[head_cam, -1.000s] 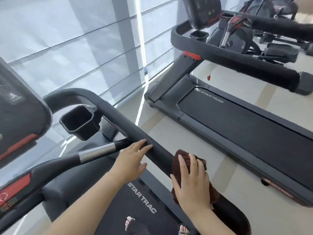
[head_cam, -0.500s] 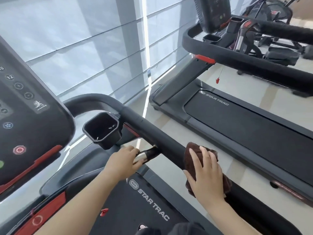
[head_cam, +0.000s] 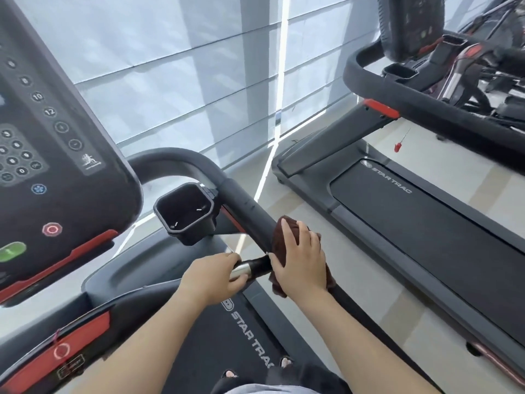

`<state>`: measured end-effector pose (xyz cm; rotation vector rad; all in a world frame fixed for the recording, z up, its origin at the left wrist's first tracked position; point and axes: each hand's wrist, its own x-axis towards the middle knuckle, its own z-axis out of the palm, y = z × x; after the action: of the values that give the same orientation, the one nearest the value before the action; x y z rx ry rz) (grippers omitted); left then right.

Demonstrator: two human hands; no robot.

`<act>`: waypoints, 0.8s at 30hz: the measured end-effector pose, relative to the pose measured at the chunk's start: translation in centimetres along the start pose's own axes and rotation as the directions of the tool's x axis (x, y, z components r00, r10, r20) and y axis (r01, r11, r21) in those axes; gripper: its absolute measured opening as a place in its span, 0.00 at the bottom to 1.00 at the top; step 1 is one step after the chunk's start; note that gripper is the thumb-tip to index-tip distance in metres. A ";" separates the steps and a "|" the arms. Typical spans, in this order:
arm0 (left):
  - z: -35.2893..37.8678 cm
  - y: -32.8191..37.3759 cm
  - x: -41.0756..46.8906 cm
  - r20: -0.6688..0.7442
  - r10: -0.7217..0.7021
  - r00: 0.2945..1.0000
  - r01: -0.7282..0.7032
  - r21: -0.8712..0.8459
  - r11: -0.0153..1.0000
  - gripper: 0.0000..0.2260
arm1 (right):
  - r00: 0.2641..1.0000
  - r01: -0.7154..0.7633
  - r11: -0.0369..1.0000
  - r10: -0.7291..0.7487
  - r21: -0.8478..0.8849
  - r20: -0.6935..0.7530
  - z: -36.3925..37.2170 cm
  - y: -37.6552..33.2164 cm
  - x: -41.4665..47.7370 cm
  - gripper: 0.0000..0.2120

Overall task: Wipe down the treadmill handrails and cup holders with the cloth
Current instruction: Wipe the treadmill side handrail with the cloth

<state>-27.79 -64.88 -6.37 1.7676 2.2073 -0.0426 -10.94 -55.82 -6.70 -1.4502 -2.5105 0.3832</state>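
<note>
A dark brown cloth [head_cam: 281, 231] is wrapped over the black right handrail [head_cam: 241, 203] of the treadmill. My right hand [head_cam: 301, 260] presses down on the cloth and grips it around the rail. My left hand [head_cam: 216, 274] is closed on the short grip bar with a silver sensor band [head_cam: 247, 270], just left of the rail. A black square cup holder [head_cam: 184, 213] hangs from the rail's inner side, a little beyond both hands; it has nothing in it.
The treadmill console [head_cam: 51, 155] with buttons fills the left. The belt deck marked STAR TRAC [head_cam: 250, 334] lies below my arms. A second treadmill [head_cam: 412, 211] stands to the right across a strip of pale floor. Window blinds [head_cam: 199, 81] are ahead.
My right hand has slid the cloth up the handrail toward the cup holder. My left hand left the rail and closed on the silver grip bar. The view has shifted right and down.
</note>
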 end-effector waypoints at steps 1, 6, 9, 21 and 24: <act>0.0 0.0 0.0 0.006 -0.010 1.000 0.010 -0.009 1.000 0.16 | 1.000 0.018 0.999 -0.018 0.031 0.015 -0.1 0.5 -0.1 0.36; 0.3 0.2 0.0 -0.016 -0.052 0.999 0.052 -0.005 0.999 0.16 | 0.999 -0.020 0.991 0.015 0.134 0.038 -1.2 3.9 -2.7 0.41; 0.6 0.3 0.0 -0.039 -0.078 0.996 0.079 0.014 0.997 0.17 | 0.999 -0.012 0.994 0.007 0.107 0.044 -1.2 4.8 -3.7 0.39; -0.8 -1.4 -0.9 -0.135 -0.191 0.972 0.171 -0.146 0.974 0.11 | 0.972 0.234 0.972 -0.234 -0.010 0.006 1.0 1.0 1.3 0.36; -1.9 -3.2 -1.5 -0.203 -0.264 0.943 0.226 -0.190 0.955 0.09 | 0.950 0.312 0.949 -0.312 -0.047 0.019 1.5 -0.6 3.6 0.35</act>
<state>-31.01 -66.69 -4.74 1.4627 2.5009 0.2917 -13.67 -53.20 -7.73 -1.0394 -2.7151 0.2739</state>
